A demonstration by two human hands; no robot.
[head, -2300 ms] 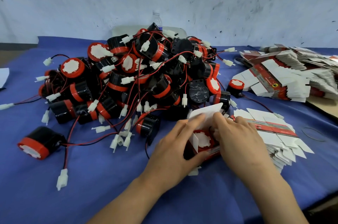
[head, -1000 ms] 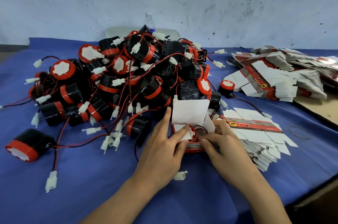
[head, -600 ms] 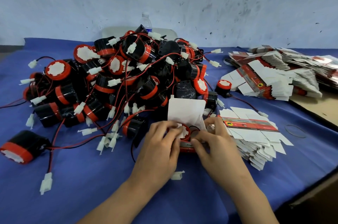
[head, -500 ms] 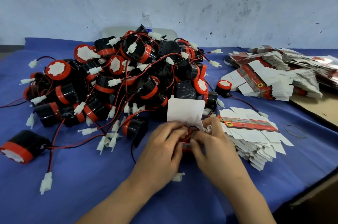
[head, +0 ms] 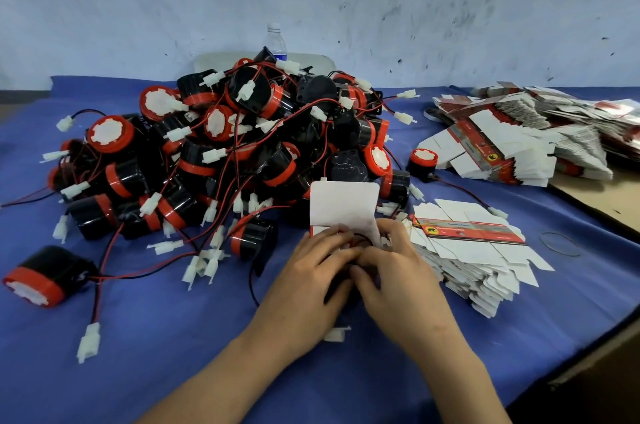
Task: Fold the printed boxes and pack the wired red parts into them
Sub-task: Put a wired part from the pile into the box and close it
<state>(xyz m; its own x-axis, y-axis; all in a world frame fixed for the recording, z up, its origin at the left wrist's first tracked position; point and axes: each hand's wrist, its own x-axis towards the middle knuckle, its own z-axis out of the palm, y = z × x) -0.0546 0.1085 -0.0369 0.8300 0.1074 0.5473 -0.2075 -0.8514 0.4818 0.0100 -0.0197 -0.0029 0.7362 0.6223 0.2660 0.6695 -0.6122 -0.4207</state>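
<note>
A big heap of wired red-and-black parts [head: 242, 153] with white plugs covers the middle of the blue cloth. In front of it stands one printed box [head: 341, 207], its white lid flap upright. My left hand [head: 308, 285] and my right hand [head: 391, 281] both curl over the box's open top, fingertips meeting there. They hide the box body and whatever is inside it. A white plug [head: 334, 333] lies on the cloth under my left hand. A stack of flat printed boxes [head: 467, 250] sits just right of my right hand.
More flat boxes [head: 519, 143] are piled at the far right, partly over a bare tan tabletop [head: 609, 202]. A single red part [head: 38, 278] lies at the near left, another [head: 420, 164] right of the heap. A rubber band [head: 559, 243] and a water bottle [head: 275, 42] are also in view.
Both hands have closed in over the box top, covering the red part that showed inside earlier. The lid flap stays upright.
</note>
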